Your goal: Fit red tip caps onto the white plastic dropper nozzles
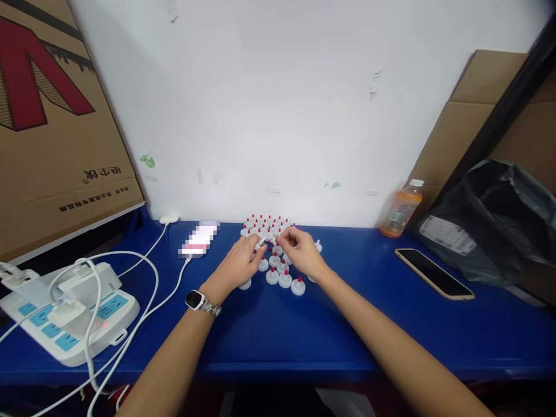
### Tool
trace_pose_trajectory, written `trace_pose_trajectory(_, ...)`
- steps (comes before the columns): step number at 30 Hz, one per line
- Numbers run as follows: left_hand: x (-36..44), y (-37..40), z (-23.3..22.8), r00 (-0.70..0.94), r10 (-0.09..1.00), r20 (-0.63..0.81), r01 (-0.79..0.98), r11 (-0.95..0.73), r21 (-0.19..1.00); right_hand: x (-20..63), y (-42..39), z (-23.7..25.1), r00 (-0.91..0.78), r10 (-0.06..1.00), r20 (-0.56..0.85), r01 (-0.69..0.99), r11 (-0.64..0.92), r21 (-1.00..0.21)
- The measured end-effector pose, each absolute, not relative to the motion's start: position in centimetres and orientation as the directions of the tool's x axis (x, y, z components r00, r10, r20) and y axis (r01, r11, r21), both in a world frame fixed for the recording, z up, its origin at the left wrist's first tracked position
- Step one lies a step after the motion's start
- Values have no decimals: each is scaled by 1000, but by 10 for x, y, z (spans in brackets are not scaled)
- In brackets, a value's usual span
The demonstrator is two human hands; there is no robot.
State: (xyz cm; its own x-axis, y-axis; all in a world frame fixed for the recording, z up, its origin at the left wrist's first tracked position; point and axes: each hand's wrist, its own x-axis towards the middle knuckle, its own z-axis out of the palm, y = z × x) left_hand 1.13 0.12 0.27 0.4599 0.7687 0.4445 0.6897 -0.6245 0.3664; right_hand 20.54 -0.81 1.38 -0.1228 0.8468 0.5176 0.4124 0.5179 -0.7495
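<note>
At frame centre, a small white part (260, 243) is pinched by the left hand (240, 263); the right hand (302, 252) is curled, its grip unclear. Red-tipped caps (284, 279) underneath could be toppled by a brushing wrist.

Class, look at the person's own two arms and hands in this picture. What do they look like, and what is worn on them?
Both forearms are bare, with no sleeves in view and no gloves. The left hand has a watch at its wrist, with a dark rounded-square face and a silvery metal link band. The right hand wears nothing that shows: no ring, band or watch. No markings show on either arm.
</note>
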Motion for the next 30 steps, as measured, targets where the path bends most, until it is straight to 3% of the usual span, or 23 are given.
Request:
trace_pose_trajectory(4, 17, -4, 4, 485, 762, 430, 676, -638, 369, 204, -2, 9, -36, 893, 448, 221, 445, -868)
trace_pose_trajectory(8, 21, -9, 5, 513, 748, 421, 662, -657, 360, 196, -4, 6, -44, 893, 448, 153, 449, -880)
trace_pose_trajectory(14, 24, -8, 0, 533, 690, 490, 601, -716, 355, 196, -6, 9, -56, 883, 467, 163, 469, -868)
trace_pose_trajectory(20, 25, -11, -2, 492, 699, 519, 609, -702, 368, 193, -9, 9, -51, 883, 467, 139, 469, -872)
trace_pose_trajectory(26, 21, -11, 1, 498, 684, 533, 584, -719, 376, 192, -3, 16, -144, 892, 428, 96, 443, -891)
trace_pose_trajectory(30, 9, -1, 2, 391, 740, 547, 675, -635, 376, 194, 24, 22, -208, 862, 463, 276, 506, -817)
